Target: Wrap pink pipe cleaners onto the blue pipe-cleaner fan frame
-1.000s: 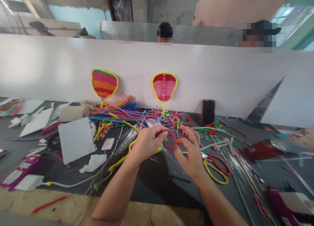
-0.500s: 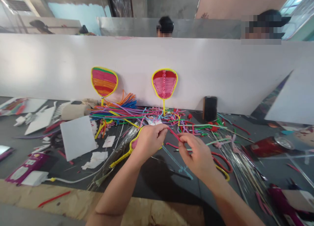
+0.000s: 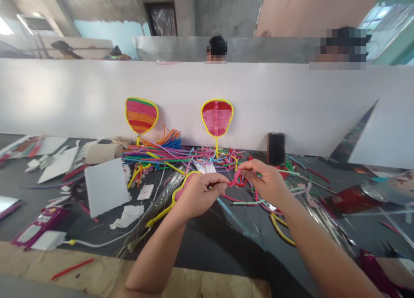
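Between my hands runs a short pink pipe cleaner (image 3: 235,178), slightly curved. My left hand (image 3: 202,192) pinches its lower left end, and my right hand (image 3: 263,177) pinches the upper right end. Partly hidden behind my left hand lies a yellow-edged fan shape (image 3: 186,186) with a pink filling and a yellow handle. Two similar fans stand upright against the white board: a striped one (image 3: 141,116) on the left and a pink and red one (image 3: 216,117) in the middle. A heap of coloured pipe cleaners (image 3: 161,155) lies beyond my hands.
A black phone (image 3: 276,149) leans against the white board (image 3: 258,99). To the right lie a red can (image 3: 354,199) and thin wire stems (image 3: 330,222). On the left are white card (image 3: 106,188), crumpled tissue (image 3: 127,217) and a purple device (image 3: 40,224) with a cable.
My right hand has risen, and the pink pipe cleaner now slants up toward it. My left hand has lowered slightly. The whole scene sits lower in view.
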`<state>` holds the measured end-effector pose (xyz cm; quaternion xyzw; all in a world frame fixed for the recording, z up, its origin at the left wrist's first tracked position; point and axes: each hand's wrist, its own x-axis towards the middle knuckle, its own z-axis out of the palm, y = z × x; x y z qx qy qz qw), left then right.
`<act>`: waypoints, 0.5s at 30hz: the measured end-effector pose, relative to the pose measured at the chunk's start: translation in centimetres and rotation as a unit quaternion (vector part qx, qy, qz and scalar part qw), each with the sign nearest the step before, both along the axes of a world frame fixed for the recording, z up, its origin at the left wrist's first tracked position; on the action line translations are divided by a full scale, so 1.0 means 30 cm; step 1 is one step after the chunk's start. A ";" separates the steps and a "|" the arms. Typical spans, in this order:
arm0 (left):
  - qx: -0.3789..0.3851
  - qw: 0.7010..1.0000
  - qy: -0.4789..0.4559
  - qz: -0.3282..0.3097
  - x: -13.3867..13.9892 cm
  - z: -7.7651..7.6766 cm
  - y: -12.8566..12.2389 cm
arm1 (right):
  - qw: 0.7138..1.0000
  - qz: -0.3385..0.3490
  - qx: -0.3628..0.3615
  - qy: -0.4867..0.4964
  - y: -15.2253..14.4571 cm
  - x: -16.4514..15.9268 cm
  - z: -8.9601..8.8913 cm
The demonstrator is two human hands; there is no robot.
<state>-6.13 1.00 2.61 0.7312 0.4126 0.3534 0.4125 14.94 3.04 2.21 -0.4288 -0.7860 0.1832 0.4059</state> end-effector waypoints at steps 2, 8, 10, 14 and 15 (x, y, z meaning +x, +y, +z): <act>-0.038 0.998 -0.055 -0.006 -0.002 -0.002 0.002 | 0.995 0.024 -0.093 0.039 -0.005 -0.015 -0.031; -0.089 0.986 -0.143 -0.015 0.002 -0.001 0.011 | 0.943 0.125 -0.273 0.147 -0.036 -0.046 -0.104; -0.084 0.987 -0.137 -0.004 0.006 -0.002 0.014 | 0.918 0.154 -0.319 0.177 -0.048 -0.053 -0.111; -0.059 0.994 -0.085 0.035 0.017 -0.012 0.024 | 0.901 0.177 -0.352 0.183 -0.068 -0.056 -0.117; -0.055 0.995 -0.073 0.037 0.020 -0.016 0.026 | 0.900 0.181 -0.355 0.178 -0.070 -0.053 -0.121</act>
